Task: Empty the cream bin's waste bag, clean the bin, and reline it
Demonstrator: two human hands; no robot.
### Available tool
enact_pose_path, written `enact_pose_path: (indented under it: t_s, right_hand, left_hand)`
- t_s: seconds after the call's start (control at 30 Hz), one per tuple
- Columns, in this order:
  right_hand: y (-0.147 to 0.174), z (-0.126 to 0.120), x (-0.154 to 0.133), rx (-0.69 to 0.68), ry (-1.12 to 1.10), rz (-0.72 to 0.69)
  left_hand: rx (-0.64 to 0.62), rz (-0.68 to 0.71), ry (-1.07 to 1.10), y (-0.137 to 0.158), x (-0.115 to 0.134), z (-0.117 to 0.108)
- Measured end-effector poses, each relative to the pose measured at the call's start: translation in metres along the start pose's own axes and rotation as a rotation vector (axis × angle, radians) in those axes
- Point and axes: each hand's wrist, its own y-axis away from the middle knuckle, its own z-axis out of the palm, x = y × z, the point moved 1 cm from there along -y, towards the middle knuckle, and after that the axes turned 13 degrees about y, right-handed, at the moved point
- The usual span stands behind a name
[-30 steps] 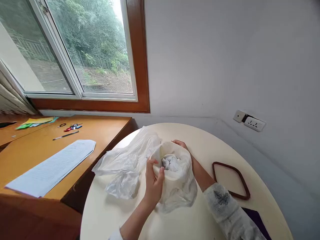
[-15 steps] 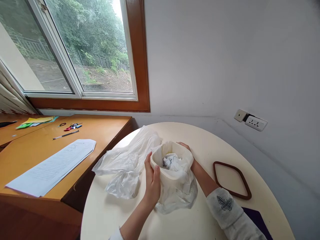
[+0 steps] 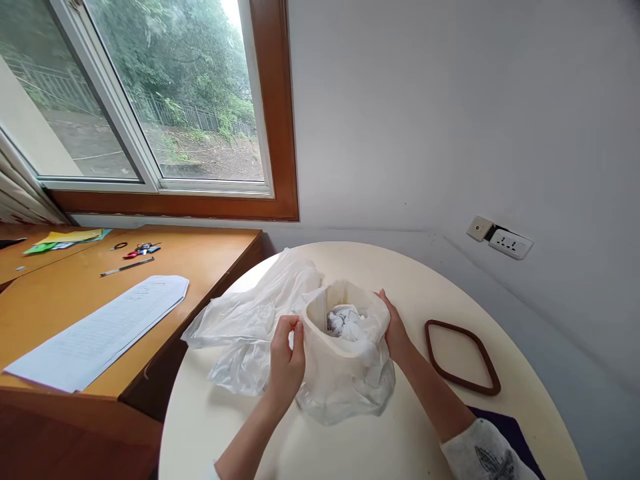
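Observation:
A small cream trash bin (image 3: 324, 339) stands on the round table, its rim covered by a translucent white plastic bag (image 3: 345, 393) that hangs down outside. Crumpled white paper (image 3: 345, 321) lies in it. At the rim's left side, my left hand (image 3: 289, 357) is closed, thumb against curled fingers, pinching the bag's edge. My right hand (image 3: 397, 330) curves round the right side of the bin and bag; some of its fingers are hidden behind them. More loose plastic bag (image 3: 250, 327) spreads on the tabletop to the left, close to my left hand.
A brown rounded frame (image 3: 463, 383) lies on the round table (image 3: 415, 433) to the right, near a dark purple flat item (image 3: 505, 430). On the wooden desk (image 3: 210, 260) at left are paper sheets (image 3: 105, 333), a pen (image 3: 127, 267) and keys (image 3: 145, 249). Wall sockets (image 3: 510, 243) are at right.
My left hand has gone from holding the bin's side with thumb inside the rim to pinching the bag at the left edge. My right hand has shifted nearer along the right side.

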Motion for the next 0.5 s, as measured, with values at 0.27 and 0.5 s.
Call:
enact_pose_path:
  t_s: [0.27, 0.5]
  right_hand:
    - [-0.034, -0.007, -0.065, -0.044, 0.566, -0.197]
    - [-0.048, 0.025, -0.083, -0.263, 1.243, -0.337]
  left_hand:
    - [0.017, -0.072, -0.002, -0.002, 0.008, -0.003]
    - [-0.111, -0.176, 0.121, -0.01, 0.01, -0.005]
